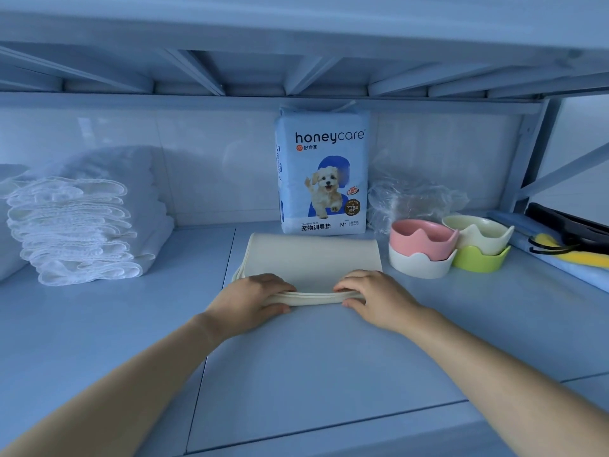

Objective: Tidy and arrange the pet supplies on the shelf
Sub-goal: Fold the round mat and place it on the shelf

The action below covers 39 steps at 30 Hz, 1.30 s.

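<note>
Left hand (253,300), right hand (372,296): fingers curled over folded mat (313,255) edge, thumbs under, pinching layers. Slide evenly toward 12 o'clock, squaring with pad pack (323,173); avoid bowls (423,239) at 2 o'clock.

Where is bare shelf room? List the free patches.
Free: shelf between white pad stack and folded mat, plus the whole near front strip. Crowded: right end, with stacked bowls, crumpled plastic and tools.

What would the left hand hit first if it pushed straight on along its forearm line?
The left hand grips the folded cream mat, so that comes first. Past it, probably the honeycare pack, near its right corner; depth is unclear.
</note>
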Available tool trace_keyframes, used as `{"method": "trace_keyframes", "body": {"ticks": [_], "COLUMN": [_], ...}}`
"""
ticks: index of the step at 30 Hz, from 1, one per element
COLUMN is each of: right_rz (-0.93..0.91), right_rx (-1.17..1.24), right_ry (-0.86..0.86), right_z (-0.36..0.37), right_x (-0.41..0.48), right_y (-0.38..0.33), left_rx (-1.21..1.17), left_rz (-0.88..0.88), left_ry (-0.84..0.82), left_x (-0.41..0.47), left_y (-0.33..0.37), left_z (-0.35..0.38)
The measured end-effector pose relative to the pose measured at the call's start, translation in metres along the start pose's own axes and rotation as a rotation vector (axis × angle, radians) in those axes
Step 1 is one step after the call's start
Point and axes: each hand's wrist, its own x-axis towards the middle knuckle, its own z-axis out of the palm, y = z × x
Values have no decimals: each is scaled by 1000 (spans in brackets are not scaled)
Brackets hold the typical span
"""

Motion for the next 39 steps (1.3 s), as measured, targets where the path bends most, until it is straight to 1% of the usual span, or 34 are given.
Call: {"method": "trace_keyframes", "body": {"ticks": [2,5,6,8,11,13,16,19,21,23,24,26,28,29,31,32,34,36,37,39], "right_rz": [24,85,100,94,52,39,67,78,64,62,61,58,54,53,45,32,-13,-33,-22,31], "right_rx": [-8,-14,-9,-1,5,25,69,83,73,53,44,14,-28,-30,-14,-5,18,71,96,129], "right_ry": [21,104,136,150,5,-57,-26,-81,-103,-106,-108,-114,-97,-75,-33,-35,-89,-136,-149,-171], "right_z": [-5,-19,-23,-25,-13,-2,3,2,3,3,3,3,4,5,9,10,13,13,12,10], "right_x": [5,19,21,19,4,-4,-4,0,3,6,8,11,13,13,10,8,4,0,-2,-4], "right_y": [0,1,1,2,2,0,-5,-11,-16,-22,-25,-34,-41,-43,-44,-44,-42,-41,-41,-40], "left_rx": [5,-30,-53,-110,-161,-157,-232,-268,-203,-54,42,228,330,338,289,255,93,-120,-179,-204], "left_rz": [-37,-110,-130,-168,-202,-176,-162,-155,-94,-13,-12,-74,-128,-141,-125,-95,-68,-103,-115,-112], "left_ry": [74,212,223,156,20,0,9,-23,-4,13,13,36,71,87,123,115,40,-30,-38,-35], "left_x": [5,19,22,24,15,8,4,0,-2,-2,-1,4,7,6,0,-3,-10,-16,-17,-18], "left_y": [2,10,12,14,15,14,10,3,3,7,11,20,26,27,24,19,9,2,-2,-6], "left_z": [-3,-13,-16,-16,-3,4,6,5,3,3,2,2,2,0,-4,-6,-10,-13,-13,-12]}}
